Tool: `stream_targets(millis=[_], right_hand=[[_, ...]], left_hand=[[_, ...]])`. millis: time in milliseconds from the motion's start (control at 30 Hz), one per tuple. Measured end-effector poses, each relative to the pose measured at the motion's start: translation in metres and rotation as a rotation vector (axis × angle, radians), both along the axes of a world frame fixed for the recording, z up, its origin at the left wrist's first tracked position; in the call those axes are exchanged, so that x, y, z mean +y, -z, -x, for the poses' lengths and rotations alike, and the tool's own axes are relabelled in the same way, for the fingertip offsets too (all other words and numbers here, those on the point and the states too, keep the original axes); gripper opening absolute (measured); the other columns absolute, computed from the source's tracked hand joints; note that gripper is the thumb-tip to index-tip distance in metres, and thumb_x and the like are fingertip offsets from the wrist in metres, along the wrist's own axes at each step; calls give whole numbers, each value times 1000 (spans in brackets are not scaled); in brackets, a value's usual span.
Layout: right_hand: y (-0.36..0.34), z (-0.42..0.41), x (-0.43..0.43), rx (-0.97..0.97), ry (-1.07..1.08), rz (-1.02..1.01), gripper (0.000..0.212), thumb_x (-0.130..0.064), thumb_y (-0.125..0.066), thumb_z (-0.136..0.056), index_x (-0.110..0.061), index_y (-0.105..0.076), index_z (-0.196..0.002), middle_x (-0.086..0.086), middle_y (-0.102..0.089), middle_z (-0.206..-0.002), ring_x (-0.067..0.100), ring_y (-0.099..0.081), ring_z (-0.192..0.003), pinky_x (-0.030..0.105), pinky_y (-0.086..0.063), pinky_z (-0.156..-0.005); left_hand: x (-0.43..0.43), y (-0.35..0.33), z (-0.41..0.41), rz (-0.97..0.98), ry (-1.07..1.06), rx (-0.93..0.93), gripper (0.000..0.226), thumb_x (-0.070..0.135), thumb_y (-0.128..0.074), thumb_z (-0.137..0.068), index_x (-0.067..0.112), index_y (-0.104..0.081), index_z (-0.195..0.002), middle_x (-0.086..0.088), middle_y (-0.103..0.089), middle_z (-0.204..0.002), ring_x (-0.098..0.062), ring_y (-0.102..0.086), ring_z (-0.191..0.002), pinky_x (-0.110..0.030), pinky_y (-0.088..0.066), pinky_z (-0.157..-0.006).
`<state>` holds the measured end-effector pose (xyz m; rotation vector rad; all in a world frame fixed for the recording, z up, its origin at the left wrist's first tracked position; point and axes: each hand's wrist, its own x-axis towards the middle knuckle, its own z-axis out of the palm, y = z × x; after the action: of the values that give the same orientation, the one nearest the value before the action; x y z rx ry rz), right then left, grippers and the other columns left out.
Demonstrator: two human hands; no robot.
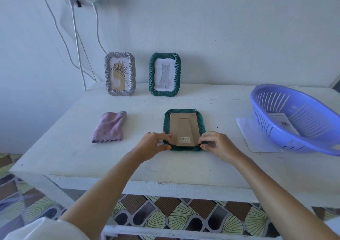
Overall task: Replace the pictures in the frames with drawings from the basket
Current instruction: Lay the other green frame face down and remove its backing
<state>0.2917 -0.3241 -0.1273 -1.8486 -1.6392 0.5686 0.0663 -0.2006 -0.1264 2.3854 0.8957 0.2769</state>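
Logged on tabletop: basket well right of both grips, drawing inside. Frame face down, pinched at near corners by left hand and right hand, fingertips at backing edge. Recommended: press frame flat, pry backing evenly from both corners, avoid creasing stand.

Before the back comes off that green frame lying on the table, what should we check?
1. The green frame lies face down, flat on the table: ok.
2. The left hand and right hand grip its near corners: ok.
3. The cardboard back sits in the frame, its stand folded flat: ok.
4. Whatever fastens the back is undone: cannot tell.
5. A drawing waits in the basket: ok.
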Motion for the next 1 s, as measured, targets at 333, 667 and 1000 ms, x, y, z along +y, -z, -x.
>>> stream_targets(millis=[333, 667, 1000], right_hand=[[-1, 2, -2, 35, -12, -3, 13, -1, -63, -85, -6, -72, -92, 4, -59, -101, 24, -60, -94, 32, -48, -88], [0, 2, 0, -5, -38, 4, 17, 1, -61, -85, -8, -74, -93, -6, -54, -96, 15, -57, -89, 19, -46, -82], [-1, 1, 1, -99, -67, 39, 19, -1, -60, -86, -12, -75, -91, -2, -51, -99, 16, -55, -90, 23, -42, -83]], left_hand=[[-3, -2, -1, -19, 23, 46, 14, 24, -62, -88, 21, -67, -101, 4, -52, -138, -25, -57, -119, -32, -42, -103], [-4, -2, -2, -56, 50, 83, 14, 25, -57, -91, 22, -66, -102, 3, -45, -144, -18, -47, -131, -27, -33, -105], [-4, -3, -2, -75, 57, 114, 14, 27, -56, -92, 22, -65, -101, 6, -42, -146, -20, -50, -128, -26, -34, -103]])
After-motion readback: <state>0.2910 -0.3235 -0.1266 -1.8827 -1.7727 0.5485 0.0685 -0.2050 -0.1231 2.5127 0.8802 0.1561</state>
